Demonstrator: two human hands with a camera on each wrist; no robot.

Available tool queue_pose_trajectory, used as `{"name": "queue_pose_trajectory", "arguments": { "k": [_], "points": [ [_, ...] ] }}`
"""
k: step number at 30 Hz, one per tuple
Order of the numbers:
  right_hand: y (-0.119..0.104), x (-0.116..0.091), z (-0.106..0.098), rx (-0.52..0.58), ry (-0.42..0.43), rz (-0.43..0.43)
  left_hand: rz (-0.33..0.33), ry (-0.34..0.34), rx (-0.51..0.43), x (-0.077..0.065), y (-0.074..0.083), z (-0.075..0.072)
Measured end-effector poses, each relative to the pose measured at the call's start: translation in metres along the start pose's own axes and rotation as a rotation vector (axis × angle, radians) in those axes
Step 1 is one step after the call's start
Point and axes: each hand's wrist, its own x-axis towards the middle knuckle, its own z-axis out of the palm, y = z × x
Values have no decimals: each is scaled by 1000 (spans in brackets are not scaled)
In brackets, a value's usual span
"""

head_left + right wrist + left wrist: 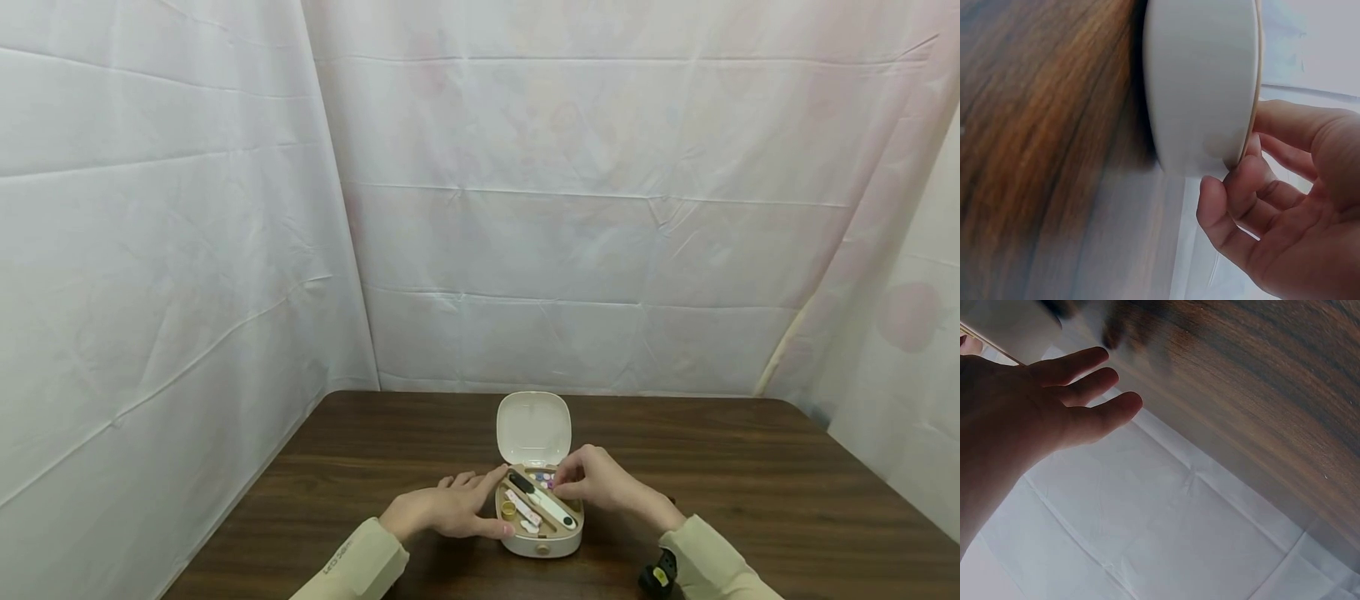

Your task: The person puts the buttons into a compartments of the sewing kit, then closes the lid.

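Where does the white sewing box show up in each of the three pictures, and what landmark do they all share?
Head: the white sewing box sits low, slightly right of centre, lid raised.
Left wrist: top-left corner, only part of the white sewing box showing.
Right wrist: top centre, the white sewing box's outer wall, cut off by the top edge.
Shared landmark: the dark wood-grain table.

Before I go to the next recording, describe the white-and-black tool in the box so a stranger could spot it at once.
Find the dark wooden table, then the white box with its lid standing open. Inside, the tool lies diagonally across the middle. It is the longest item there, white with a black far end.
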Motion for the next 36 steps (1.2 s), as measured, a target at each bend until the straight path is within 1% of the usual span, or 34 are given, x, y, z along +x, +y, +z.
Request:
{"name": "queue_pose_trajectory", "arguments": {
  "k": [9, 17, 21, 26, 29, 36],
  "points": [
    [0, 0, 4, -35, 38, 17, -3, -13, -12, 0, 0, -1],
    [-1, -5, -3, -38, 88, 17, 1, -11, -4, -3, 1, -2],
    [2, -12, -10, -42, 112, 36, 6, -10, -5, -3, 2, -2],
    [12, -24, -23, -69, 147, 32, 0, -13, -8, -3, 2, -2],
    [20, -32, -32, -115, 155, 49, -3, -11, -9, -3, 2, -2],
    [35, -52, -52, -225, 131, 122, 6, -11, -13, -3, 2, -2]
  ]
}}
